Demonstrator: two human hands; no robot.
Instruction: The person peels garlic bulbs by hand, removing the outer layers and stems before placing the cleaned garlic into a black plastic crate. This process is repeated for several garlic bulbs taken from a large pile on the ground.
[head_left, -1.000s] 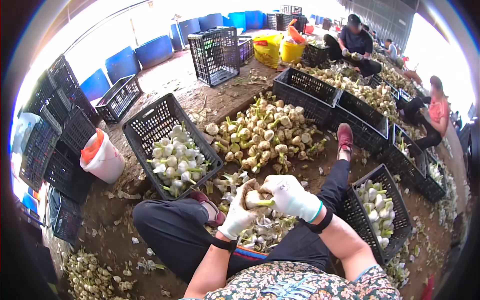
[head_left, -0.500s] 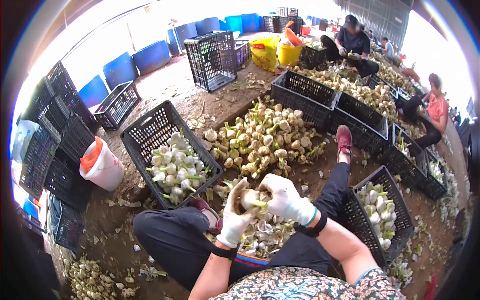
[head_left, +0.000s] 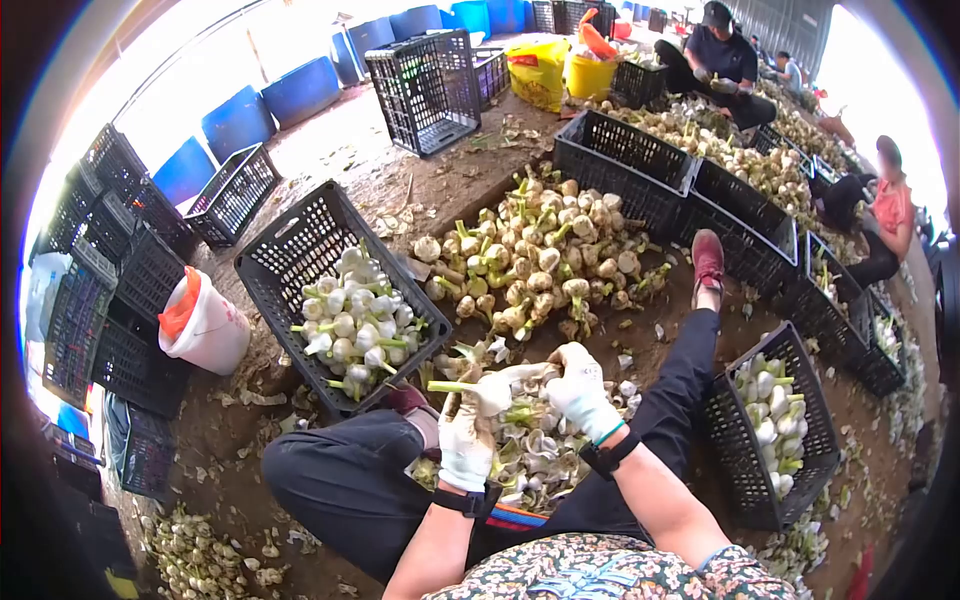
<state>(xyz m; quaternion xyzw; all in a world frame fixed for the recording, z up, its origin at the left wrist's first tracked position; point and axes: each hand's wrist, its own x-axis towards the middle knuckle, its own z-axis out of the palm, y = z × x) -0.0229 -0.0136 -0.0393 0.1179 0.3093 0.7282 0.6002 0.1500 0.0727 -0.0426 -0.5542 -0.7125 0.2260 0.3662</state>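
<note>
Above a heap of loose peelings (head_left: 545, 440) between my legs, my gloved left hand (head_left: 467, 440) holds a white garlic bulb (head_left: 492, 394), whose green stem points left. My gloved right hand (head_left: 580, 388) is pinched at the right of the bulb, on what looks like a strip of its skin. Beyond my hands lies a pile of unpeeled garlic (head_left: 545, 255). A tilted black crate (head_left: 300, 235) with cleaned white bulbs (head_left: 355, 320) stands to the left, and another black crate (head_left: 735, 430) with white bulbs is beside my right leg.
At the left are a white bucket (head_left: 215, 340) and stacked black crates (head_left: 150, 270). A row of black crates (head_left: 735, 225) runs along the right. Two seated people (head_left: 715, 65) (head_left: 885, 215) are beyond it. Yellow containers (head_left: 538, 78) stand at the back.
My hands have moved apart, the right one to the right. The bulb has turned, so its stem now points left instead of right. The view has shifted slightly.
</note>
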